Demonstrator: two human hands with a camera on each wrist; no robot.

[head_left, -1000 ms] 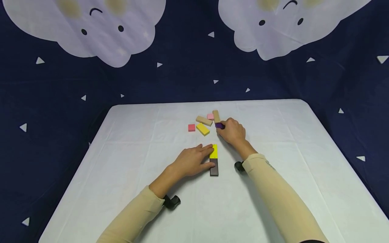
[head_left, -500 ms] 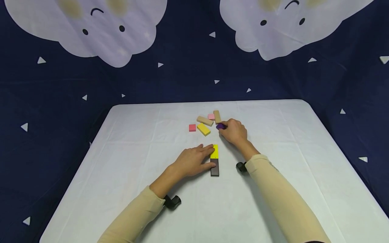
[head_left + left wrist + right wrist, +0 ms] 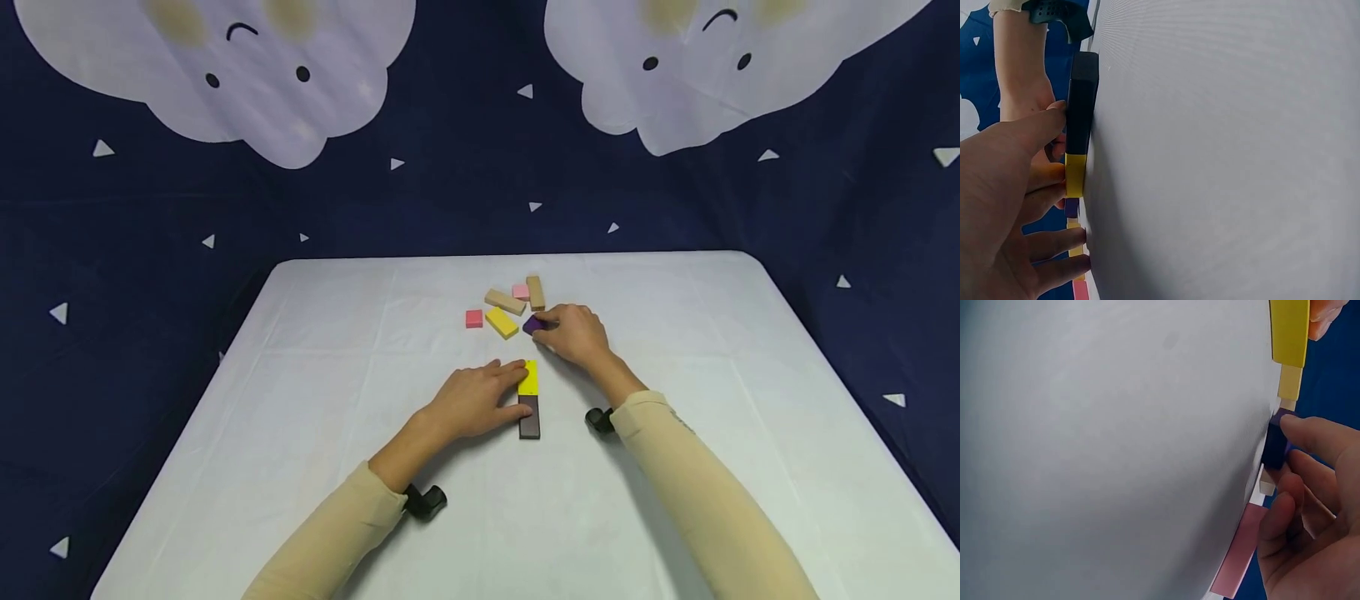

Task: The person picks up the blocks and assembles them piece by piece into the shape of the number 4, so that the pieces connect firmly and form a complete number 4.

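My left hand point(image 3: 480, 398) lies beside a row of two blocks, its fingers mostly straight. Its thumb touches the dark grey block point(image 3: 529, 423) and its fingertips rest on the yellow block point(image 3: 531, 379) at the far end. In the left wrist view the dark block point(image 3: 1082, 103) and the yellow block point(image 3: 1075, 175) stand end to end. Beyond them, my right hand point(image 3: 576, 335) pinches a small purple block point(image 3: 533, 324) between thumb and fingers. The right wrist view shows this purple block point(image 3: 1275, 444) low over the white cloth.
Behind the purple block lie two plain wooden blocks point(image 3: 536, 293), a pale pink block point(image 3: 521, 292), another yellow block point(image 3: 502, 322) and a red-pink block point(image 3: 474, 318). A white cloth covers the table point(image 3: 360, 350), with a dark blue curtain point(image 3: 450, 208) behind it.
My right hand has drawn the purple block nearer and slightly left, away from the end of the wooden block. My left hand stays on the row.
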